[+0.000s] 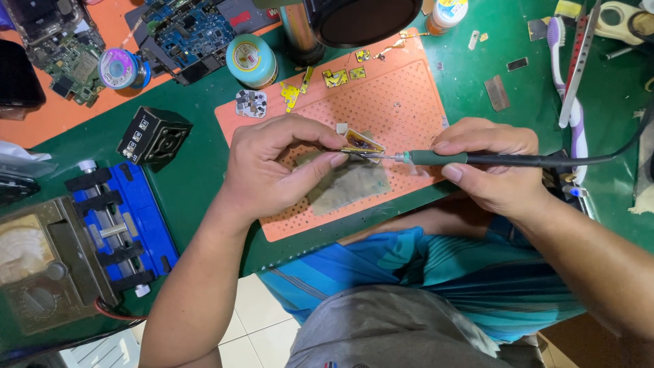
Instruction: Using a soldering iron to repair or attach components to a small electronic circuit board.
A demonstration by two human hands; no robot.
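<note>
Over the orange mat (409,109), my left hand (272,167) curled, fingers pinching tweezers (340,151) on a small yellow part (361,142). My right hand (490,167) gripped the soldering iron (463,159), tip touching that part.

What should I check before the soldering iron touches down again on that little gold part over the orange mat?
1. Iron grip: right hand holds the soldering iron by its green collar, level. Ok.
2. Tip position: it points at the small gold part; contact cannot be told.
3. Part hold: left hand steadies the part, seemingly with tweezers; the tool is mostly hidden. Cannot tell.
4. Fingers clear of the tip: left thumb sits close to it. Not ok.
5. Surface: work sits over the orange mat and a grey cloth. Ok.
6. Cord: runs off to the right, free. Ok.
</note>
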